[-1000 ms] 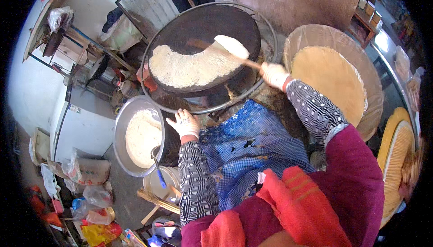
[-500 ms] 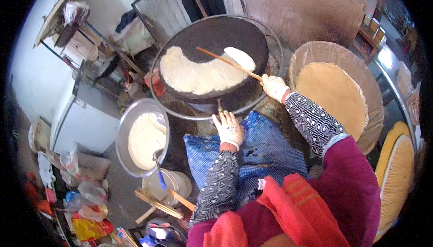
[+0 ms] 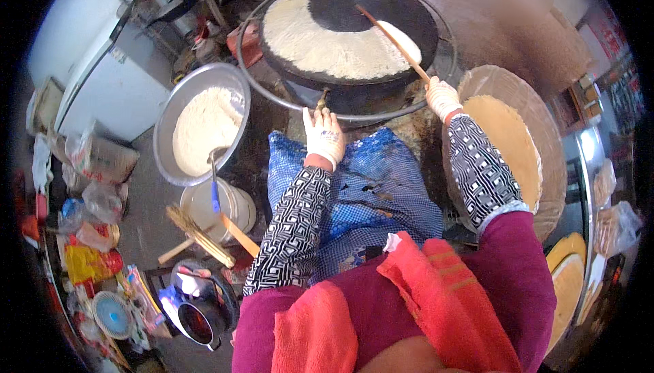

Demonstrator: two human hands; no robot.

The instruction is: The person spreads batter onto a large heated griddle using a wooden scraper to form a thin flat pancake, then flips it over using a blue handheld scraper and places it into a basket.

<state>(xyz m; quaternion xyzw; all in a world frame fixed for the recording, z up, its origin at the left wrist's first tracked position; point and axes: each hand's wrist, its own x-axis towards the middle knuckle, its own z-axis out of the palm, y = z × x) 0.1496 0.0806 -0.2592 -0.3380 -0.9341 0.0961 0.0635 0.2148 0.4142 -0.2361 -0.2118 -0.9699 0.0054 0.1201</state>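
Note:
A round black griddle (image 3: 334,8) stands ahead of me, with a wide arc of pale batter (image 3: 306,39) over its left and near side. A thicker white mound of batter (image 3: 400,38) lies at the right end of that arc. My right hand (image 3: 443,98), gloved in white, grips a thin wooden stick (image 3: 392,40) that slants across the griddle and lies along this mound. My left hand (image 3: 324,138), also gloved, has its fingers stretched out at the metal ring (image 3: 279,103) around the griddle. Its fingertips are beside a small brass-coloured valve (image 3: 322,98); contact is unclear.
Left of my knees are a metal bowl of batter (image 3: 167,148) with a blue-handled ladle (image 3: 215,192), a white bucket (image 3: 244,213) and a small straw brush (image 3: 197,233). On the right, a lined basket (image 3: 548,168) holds flat tan pancakes (image 3: 494,124). Blue cloth (image 3: 381,189) covers my lap.
My view has tilted downward. The stick has swung round to a steeper slant, and the white mound beside it looks narrower. My left hand stays near the valve.

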